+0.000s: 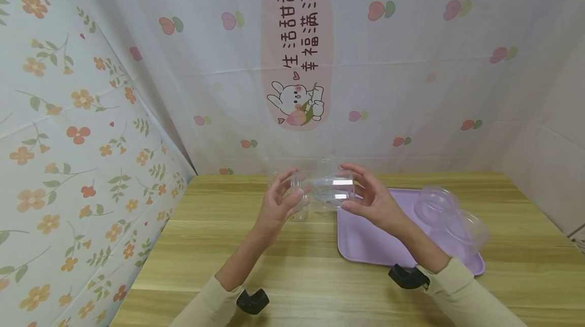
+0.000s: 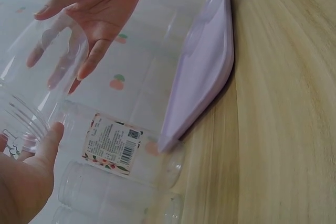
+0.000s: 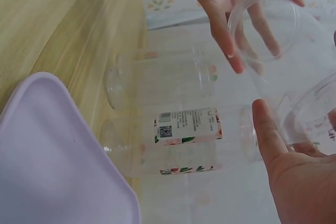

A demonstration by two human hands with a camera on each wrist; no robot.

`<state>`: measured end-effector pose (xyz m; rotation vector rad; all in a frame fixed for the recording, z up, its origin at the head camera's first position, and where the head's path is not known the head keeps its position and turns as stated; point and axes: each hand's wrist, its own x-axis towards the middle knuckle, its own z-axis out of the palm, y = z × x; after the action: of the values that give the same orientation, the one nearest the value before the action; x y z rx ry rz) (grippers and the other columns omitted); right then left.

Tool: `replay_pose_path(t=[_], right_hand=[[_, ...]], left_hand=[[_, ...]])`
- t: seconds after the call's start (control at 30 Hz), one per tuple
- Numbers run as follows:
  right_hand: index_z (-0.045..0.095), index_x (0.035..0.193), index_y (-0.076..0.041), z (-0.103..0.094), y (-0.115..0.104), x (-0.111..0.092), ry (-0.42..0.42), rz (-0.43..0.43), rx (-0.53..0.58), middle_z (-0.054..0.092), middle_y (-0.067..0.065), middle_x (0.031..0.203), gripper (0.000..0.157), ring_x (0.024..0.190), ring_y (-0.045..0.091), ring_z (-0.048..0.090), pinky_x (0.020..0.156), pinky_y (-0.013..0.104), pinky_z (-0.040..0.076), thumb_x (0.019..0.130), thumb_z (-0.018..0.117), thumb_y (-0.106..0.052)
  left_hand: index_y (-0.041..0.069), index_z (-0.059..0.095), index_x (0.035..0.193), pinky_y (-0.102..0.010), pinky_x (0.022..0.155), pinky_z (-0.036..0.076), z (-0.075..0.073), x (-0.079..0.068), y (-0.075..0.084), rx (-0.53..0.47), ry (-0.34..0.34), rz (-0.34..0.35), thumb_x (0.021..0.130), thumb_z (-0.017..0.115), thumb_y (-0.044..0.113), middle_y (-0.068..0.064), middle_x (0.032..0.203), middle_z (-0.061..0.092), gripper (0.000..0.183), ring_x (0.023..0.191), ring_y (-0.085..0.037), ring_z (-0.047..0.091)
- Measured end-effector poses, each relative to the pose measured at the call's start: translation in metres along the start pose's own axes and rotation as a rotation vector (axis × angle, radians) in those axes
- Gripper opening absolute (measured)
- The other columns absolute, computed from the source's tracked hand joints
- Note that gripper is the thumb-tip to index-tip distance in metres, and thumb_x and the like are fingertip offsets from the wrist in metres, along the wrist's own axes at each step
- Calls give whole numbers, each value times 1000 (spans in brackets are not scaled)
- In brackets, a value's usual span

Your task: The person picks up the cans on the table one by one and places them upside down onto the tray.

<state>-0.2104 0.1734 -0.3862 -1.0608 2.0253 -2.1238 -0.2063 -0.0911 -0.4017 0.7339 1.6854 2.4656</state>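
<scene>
Left of the tray (image 1: 365,246): left hand (image 1: 279,202), part-closed, fingers and thumb round the neck of a clear jar (image 1: 340,190), raised sideways. Upright jars (image 3: 157,85) behind it, also left of tray. Right hand (image 1: 375,200), spread wide, grips jar's base near tray's left end. On tray's right side, clear containers (image 1: 466,230). Thin wall probably dents: light, even pressure, clear of neighbours.

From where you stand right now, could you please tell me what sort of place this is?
Probably an indoor tabletop workspace screened off with fabric: a printed curtain hangs behind a wood-grain table, on which a lilac tray and a labelled clear jar stand.
</scene>
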Motion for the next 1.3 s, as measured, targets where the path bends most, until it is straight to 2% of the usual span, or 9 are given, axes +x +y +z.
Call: replay_pose_path(t=[0.1, 0.2, 0.37, 0.57, 0.7, 0.83, 0.97, 1.17, 1.3], right_hand=[[35, 154, -5, 0, 0, 1, 2, -4, -12, 37, 36, 144, 77, 126, 51, 47, 93, 50, 54, 89, 70, 13], [34, 155, -5, -1, 0, 1, -1, -14, -18, 36, 34, 146, 76, 126, 56, 44, 91, 45, 56, 89, 69, 14], [31, 155, -1, -1, -2, 2, -10, -31, -40, 34, 34, 147, 76, 126, 51, 47, 90, 40, 57, 91, 67, 14], [29, 155, 0, -2, -5, 2, -1, -28, -61, 42, 23, 145, 74, 125, 53, 47, 91, 39, 56, 92, 65, 14], [29, 156, -1, -3, -7, 2, 4, -24, -71, 40, 28, 145, 75, 125, 52, 48, 92, 39, 56, 92, 66, 12], [31, 156, -4, -6, -7, 1, 4, -21, -67, 37, 35, 144, 75, 124, 43, 52, 92, 41, 56, 92, 66, 12], [31, 157, -4, -12, -7, -2, 11, -22, -68, 37, 34, 146, 75, 124, 41, 54, 91, 41, 56, 92, 64, 14], [33, 157, -8, -21, -10, -6, 38, -13, -81, 40, 27, 147, 75, 125, 36, 55, 91, 37, 56, 92, 65, 14], [35, 157, -12, -26, -12, -9, 57, -4, -77, 38, 27, 150, 75, 128, 38, 52, 92, 37, 55, 93, 64, 14]], left_hand=[[8, 37, 154, -47, 102, 49, -2, 0, 1, 17, -2, -1, 99, 66, 17, -19, 151, 44, 63, 132, -50, 46], [9, 38, 155, -46, 102, 48, -4, 0, 2, 36, -4, 3, 99, 67, 17, -17, 151, 45, 64, 132, -52, 45], [9, 38, 156, -48, 102, 48, -7, 1, 4, 71, 1, -3, 99, 67, 16, -19, 151, 45, 64, 130, -52, 46], [10, 43, 154, -51, 103, 46, -9, 2, 7, 129, 32, -6, 99, 65, 14, -20, 154, 40, 59, 128, -41, 53], [9, 45, 152, -52, 103, 46, -11, 2, 8, 144, 42, 1, 99, 65, 14, -17, 154, 41, 57, 128, -37, 54], [4, 43, 152, -51, 101, 48, -13, 2, 9, 106, 41, 24, 100, 65, 12, -19, 152, 44, 57, 127, -40, 52], [-2, 39, 152, -50, 100, 49, -18, 2, 9, 70, 27, 62, 101, 62, 9, -24, 151, 43, 57, 130, -43, 50], [0, 41, 151, -51, 99, 49, -26, -1, 13, 67, 39, 91, 102, 62, 8, -27, 151, 41, 54, 131, -53, 44], [-2, 41, 150, -50, 99, 49, -33, -3, 16, 85, 60, 93, 101, 62, 7, -28, 151, 41, 54, 131, -54, 43]])
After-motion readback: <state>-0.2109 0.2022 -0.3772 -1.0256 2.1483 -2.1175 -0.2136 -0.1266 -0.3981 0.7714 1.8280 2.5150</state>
